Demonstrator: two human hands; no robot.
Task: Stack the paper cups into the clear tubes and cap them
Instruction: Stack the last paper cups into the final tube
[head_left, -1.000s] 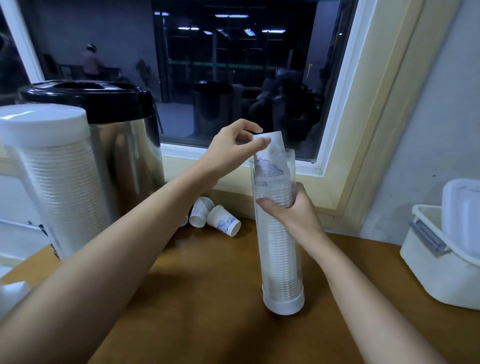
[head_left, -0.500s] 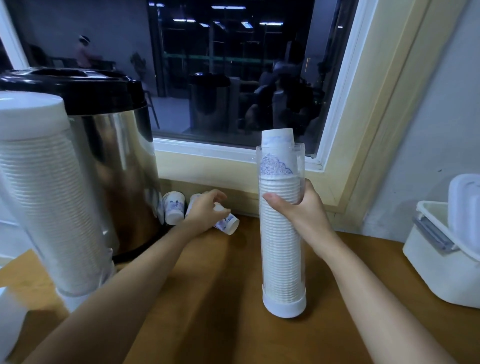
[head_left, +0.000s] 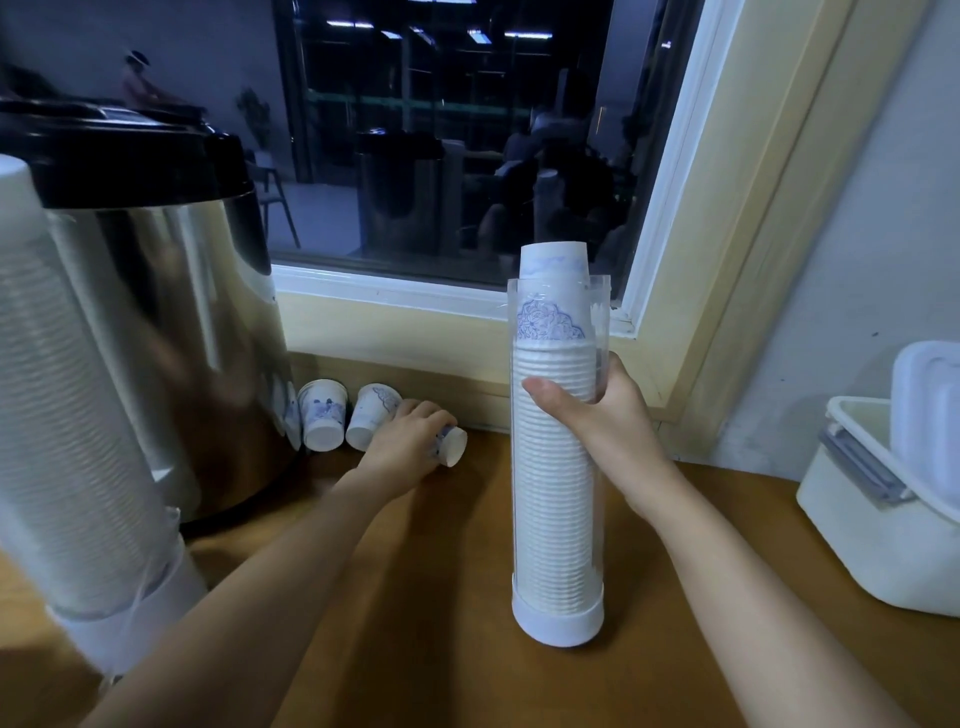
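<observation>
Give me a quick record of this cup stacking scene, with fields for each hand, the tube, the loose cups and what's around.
right hand: grips the clear tube mid-height, upright on the table
left hand: curled over a lying cup
stack: nearly fills the tube; top cup sticks out, no cap on
other cups: two, lying by the urn
left edge: full capped tube
right edge: white box
</observation>
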